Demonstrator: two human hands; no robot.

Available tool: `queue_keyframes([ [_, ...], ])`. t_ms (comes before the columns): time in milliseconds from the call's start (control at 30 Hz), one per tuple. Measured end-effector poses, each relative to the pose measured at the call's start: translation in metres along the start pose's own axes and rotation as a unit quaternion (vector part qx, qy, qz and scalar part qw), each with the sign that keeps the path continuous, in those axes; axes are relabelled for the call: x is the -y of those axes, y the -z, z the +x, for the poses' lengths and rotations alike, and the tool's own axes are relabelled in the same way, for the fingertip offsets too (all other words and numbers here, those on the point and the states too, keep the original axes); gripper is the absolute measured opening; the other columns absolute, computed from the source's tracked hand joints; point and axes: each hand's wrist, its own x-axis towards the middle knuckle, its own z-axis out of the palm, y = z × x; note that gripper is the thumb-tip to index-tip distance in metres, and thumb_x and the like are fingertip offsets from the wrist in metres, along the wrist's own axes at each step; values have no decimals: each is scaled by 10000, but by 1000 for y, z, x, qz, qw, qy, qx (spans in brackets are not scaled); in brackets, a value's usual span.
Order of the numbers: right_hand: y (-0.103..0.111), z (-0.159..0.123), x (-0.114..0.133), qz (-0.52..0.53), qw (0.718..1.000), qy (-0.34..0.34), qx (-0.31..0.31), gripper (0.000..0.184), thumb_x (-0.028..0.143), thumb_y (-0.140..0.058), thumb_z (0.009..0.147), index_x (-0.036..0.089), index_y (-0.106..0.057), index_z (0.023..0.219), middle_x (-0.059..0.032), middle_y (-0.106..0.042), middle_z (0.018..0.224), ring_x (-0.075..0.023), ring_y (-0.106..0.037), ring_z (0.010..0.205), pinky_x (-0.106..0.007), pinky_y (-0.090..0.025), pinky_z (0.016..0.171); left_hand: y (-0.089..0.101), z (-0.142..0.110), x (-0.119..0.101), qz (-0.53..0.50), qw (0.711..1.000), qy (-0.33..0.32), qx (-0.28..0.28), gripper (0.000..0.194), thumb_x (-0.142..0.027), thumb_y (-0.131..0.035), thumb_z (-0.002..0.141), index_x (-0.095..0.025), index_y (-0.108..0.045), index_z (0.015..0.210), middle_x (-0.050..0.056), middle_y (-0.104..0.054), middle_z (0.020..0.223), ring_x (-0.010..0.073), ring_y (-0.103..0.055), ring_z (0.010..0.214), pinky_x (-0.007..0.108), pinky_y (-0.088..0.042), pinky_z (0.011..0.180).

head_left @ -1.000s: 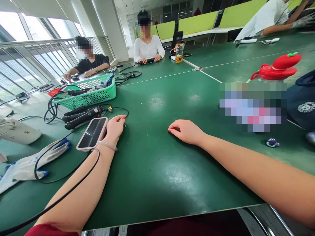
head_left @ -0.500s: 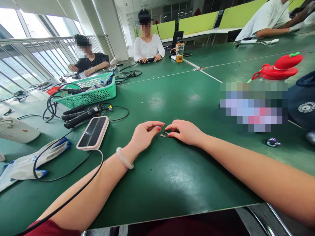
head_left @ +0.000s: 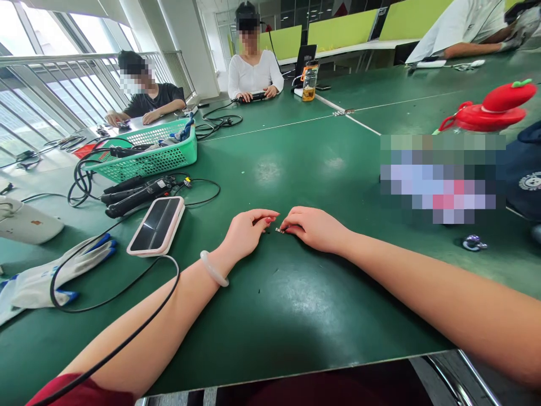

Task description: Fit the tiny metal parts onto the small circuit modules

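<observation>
My left hand (head_left: 249, 230) rests on the green table, wrist ringed by a pale bangle. Its thumb and index finger come close together; anything between them is too small to make out. Facing it, my right hand (head_left: 315, 228) is closed in a pinch at a tiny silvery metal piece (head_left: 279, 230), whose near end shows beyond the fingertips. The rest of that piece is hidden by the fingers. Tiny dark bits lie on the tabletop close to the left fingertips.
Left are a pink-edged phone (head_left: 156, 226), work gloves (head_left: 54, 273), black tools (head_left: 137, 194) and a green basket (head_left: 160, 155). A black cable crosses my left forearm. Right are a purple shiny trinket (head_left: 474, 243) and a red-lidded bottle (head_left: 486, 115). Other people sit around the table.
My right fingers have come down and closed at the small metal piece, shifting slightly left. The left hand has hardly moved. The view has tilted a little.
</observation>
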Motion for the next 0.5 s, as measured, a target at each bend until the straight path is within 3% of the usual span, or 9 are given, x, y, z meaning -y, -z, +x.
queue_keyframes([
  [167, 2, -2, 0, 43, 997, -14, -56, 261, 147, -460, 886, 207, -702, 959, -56, -641, 948, -170, -598, 829, -305, -459, 792, -3, 0, 2, -68, 997, -1, 21, 344, -134, -506, 822, -186, -663, 1124, 61, -711, 1056, 139, -659, 876, 301, -524, 854],
  [300, 6, -3, 9, 109, 986, -25, -121, 232, 167, -477, 869, 213, -700, 911, -34, -657, 853, -150, -584, 748, -285, -455, 734, -3, -2, 1, -65, 997, -10, 32, 307, -175, -549, 816, -184, -677, 1094, 58, -726, 999, 160, -674, 873, 314, -526, 855],
  [400, 9, -3, 15, 180, 974, -59, -123, 178, 217, -514, 853, 210, -683, 910, -7, -691, 795, -131, -586, 662, -273, -464, 683, -2, -4, -2, -73, 996, -15, 43, 301, -230, -586, 808, -181, -677, 1091, 54, -734, 953, 172, -680, 860, 312, -529, 837],
  [500, 8, -3, 17, 231, 962, -74, -121, 150, 230, -537, 829, 203, -670, 894, -13, -719, 854, -135, -628, 704, -276, -488, 705, 0, -6, -5, -36, 998, -32, 29, 326, -298, -624, 791, -194, -680, 1095, 40, -735, 872, 174, -674, 808, 311, -519, 813],
])
